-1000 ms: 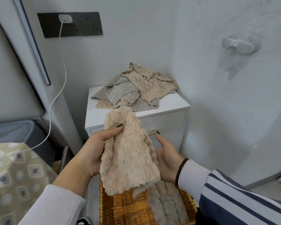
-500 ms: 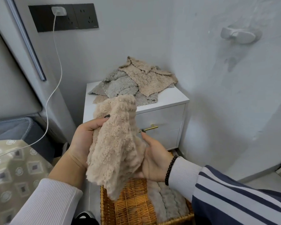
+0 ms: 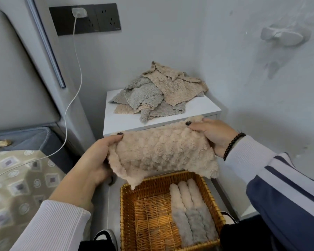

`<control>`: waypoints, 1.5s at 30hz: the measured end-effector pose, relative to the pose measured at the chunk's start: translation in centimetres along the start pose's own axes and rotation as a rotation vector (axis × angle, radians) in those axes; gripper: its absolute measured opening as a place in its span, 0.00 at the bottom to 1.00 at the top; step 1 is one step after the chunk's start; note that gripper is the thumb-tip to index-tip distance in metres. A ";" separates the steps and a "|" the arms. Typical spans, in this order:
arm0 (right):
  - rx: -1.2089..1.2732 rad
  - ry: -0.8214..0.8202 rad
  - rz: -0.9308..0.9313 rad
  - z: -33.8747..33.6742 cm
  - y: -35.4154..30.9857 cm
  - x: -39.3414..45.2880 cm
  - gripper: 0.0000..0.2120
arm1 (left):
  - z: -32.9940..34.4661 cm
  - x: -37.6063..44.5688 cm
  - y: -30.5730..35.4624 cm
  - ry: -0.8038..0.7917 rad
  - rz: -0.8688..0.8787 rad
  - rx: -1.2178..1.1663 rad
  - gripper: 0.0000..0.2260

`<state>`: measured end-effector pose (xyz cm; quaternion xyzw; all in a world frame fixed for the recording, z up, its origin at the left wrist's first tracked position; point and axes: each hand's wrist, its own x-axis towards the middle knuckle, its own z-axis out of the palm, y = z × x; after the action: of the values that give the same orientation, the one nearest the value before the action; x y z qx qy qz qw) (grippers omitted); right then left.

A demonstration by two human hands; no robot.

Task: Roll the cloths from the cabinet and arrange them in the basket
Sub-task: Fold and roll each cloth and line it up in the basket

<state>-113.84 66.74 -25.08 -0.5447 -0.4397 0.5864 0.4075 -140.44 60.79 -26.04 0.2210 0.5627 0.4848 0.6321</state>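
A fluffy beige cloth (image 3: 161, 151) is stretched wide between my hands, above the wicker basket (image 3: 127, 214). My left hand (image 3: 96, 160) pinches its left top corner; my right hand (image 3: 212, 133) pinches its right top corner. Its lower edge hangs over the basket's far rim. Inside the basket, along the right side, lie several rolled cloths (image 3: 188, 209), beige and grey. A loose pile of beige and grey cloths (image 3: 159, 93) sits on top of the white cabinet (image 3: 121, 122) behind.
The cabinet stands in a corner between two grey walls. A white charger cable (image 3: 71, 98) hangs from a black socket panel (image 3: 105, 19) at upper left. A bed with a patterned cover (image 3: 16, 182) is on the left. A white hook (image 3: 283, 35) is fixed to the right wall.
The cloth hung bunched from my left hand before. Now my right hand has taken its other corner and both hands have pulled it out wide and flat.
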 end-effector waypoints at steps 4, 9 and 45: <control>-0.142 0.093 0.013 -0.5 -0.2 0.3 0.25 | -1.1 0.1 0.0 0.117 0.077 0.102 0.19; -0.213 0.148 -0.024 -1.5 -0.1 1.3 0.15 | -2.2 0.3 0.1 0.082 0.220 0.192 0.18; -0.137 0.342 -0.483 -5.9 -0.5 1.4 0.13 | -1.4 1.9 0.8 0.266 0.628 0.179 0.09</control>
<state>-108.05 68.63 -25.06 -0.5414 -0.5200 0.3412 0.5658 -142.27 62.36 -26.65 0.3729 0.5848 0.6288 0.3515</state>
